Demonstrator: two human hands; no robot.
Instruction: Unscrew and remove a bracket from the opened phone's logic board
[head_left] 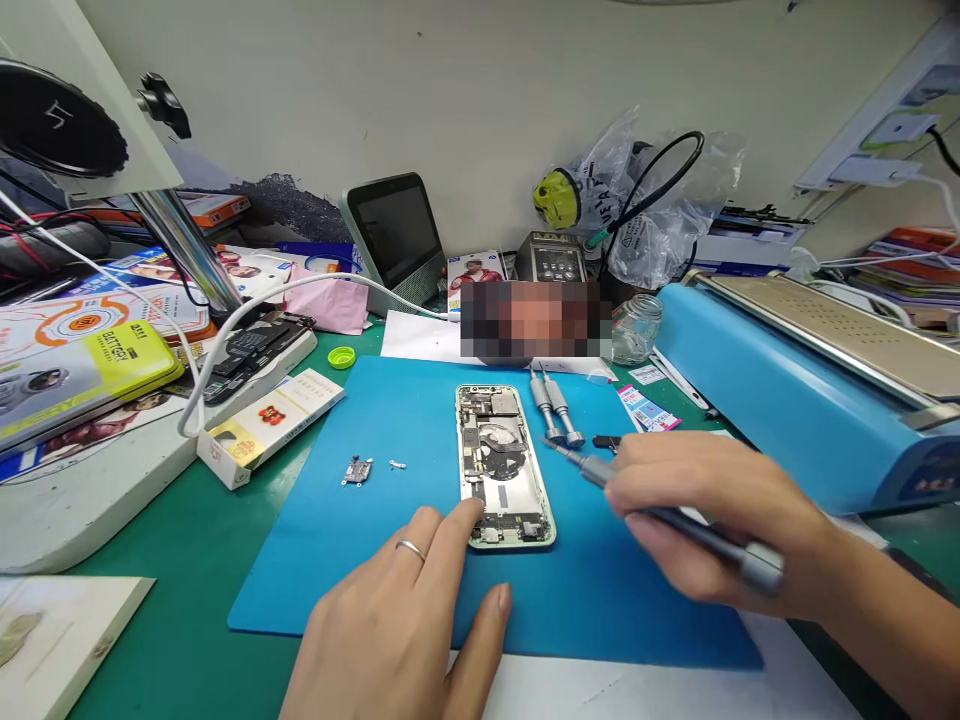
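gripping a slim grey screwdriver (596, 470), the right hand (705, 500) has its fingers clamped around the handle, and the tip points in just beside two more screwdrivers (561, 408) lying on the blue mat (322, 560). whether that tip touches anything, i can't tell! and here's the opened phone (525, 465), flat in the middle of the mat, insides bare, between the two hands. over on the near left corner, the left hand (382, 620) has its forefinger on the frame, thumb well apart, fingers spread and clamped on nothing. left of the phone sit a small board (358, 470) and a tiny metal piece (397, 465).

now to the lettering: "battery" reads clearly on the yellow-edged box (90, 375) at far left of the green desk (202, 600). a white carton (281, 420) near the mat shows a red emblem, its small print unreadable. past the phone's far right, a pink-and-blue label (649, 408) is too small to read. big black letters run up the crumpled plastic bag (645, 240), only partly legible, and the marking on the blue machine's (765, 390) near end is a blur.
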